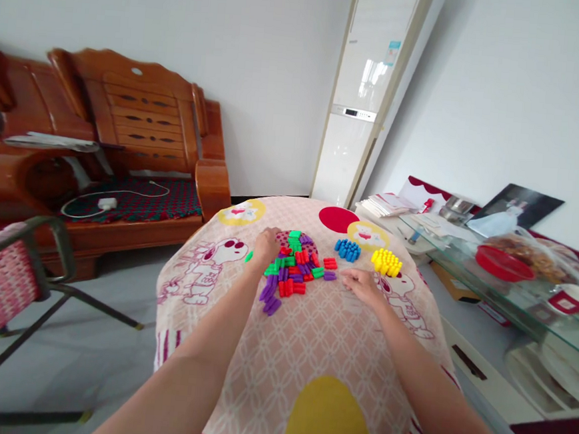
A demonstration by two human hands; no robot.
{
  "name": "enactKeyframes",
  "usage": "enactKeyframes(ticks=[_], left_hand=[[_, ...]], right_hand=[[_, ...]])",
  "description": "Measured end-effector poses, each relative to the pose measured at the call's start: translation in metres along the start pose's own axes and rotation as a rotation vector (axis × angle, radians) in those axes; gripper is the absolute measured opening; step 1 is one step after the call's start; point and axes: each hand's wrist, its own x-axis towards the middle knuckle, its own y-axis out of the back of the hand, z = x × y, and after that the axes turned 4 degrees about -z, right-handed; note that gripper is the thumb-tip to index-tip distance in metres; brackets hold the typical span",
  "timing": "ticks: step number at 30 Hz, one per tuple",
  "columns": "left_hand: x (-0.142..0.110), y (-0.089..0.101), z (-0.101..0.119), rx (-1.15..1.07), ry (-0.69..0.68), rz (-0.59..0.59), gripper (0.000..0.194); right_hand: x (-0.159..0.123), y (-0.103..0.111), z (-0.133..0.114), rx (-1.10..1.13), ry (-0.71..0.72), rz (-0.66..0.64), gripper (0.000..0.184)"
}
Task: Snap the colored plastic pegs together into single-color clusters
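A mixed pile of small plastic pegs (293, 265) in red, green and purple lies on the cloth-covered table (309, 352). My left hand (266, 244) rests at the pile's left edge, fingers curled down among the pegs; what they grip is hidden. My right hand (362, 283) lies on the cloth just right of the pile, fingers stretched flat toward a purple peg. Behind it sit a sorted group of blue pegs (348, 250) and a group of yellow pegs (386, 262). A lone green peg (249, 256) lies left of my left hand.
A wooden sofa (125, 144) with a charger cable stands at the left, a metal-framed chair (8, 282) nearer. A glass side table (506, 267) with a red bowl, papers and a photo runs along the right wall. A tall white air conditioner (364, 96) stands in the corner.
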Motion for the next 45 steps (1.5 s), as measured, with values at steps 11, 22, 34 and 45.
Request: enactKeyframes(ticks=[11, 22, 34, 45], left_hand=[[0.03, 0.011, -0.035, 0.081, 0.008, -0.111, 0.028], [-0.029, -0.031, 0.119, -1.22, -0.22, -0.625, 0.052], [-0.071, -0.08, 0.132, -1.121, -0.199, -0.786, 0.035], [-0.003, -0.006, 0.069, -0.109, -0.374, -0.185, 0.028]], right_hand=[[-0.031, 0.058, 0.025, 0.294, -0.086, 0.078, 0.034], [-0.04, 0.037, -0.011, 0.35, 0.033, 0.279, 0.041], [-0.048, 0.033, -0.003, 0.259, 0.066, 0.087, 0.024], [-0.046, 0.08, 0.027, -0.225, -0.101, 0.651, 0.026]])
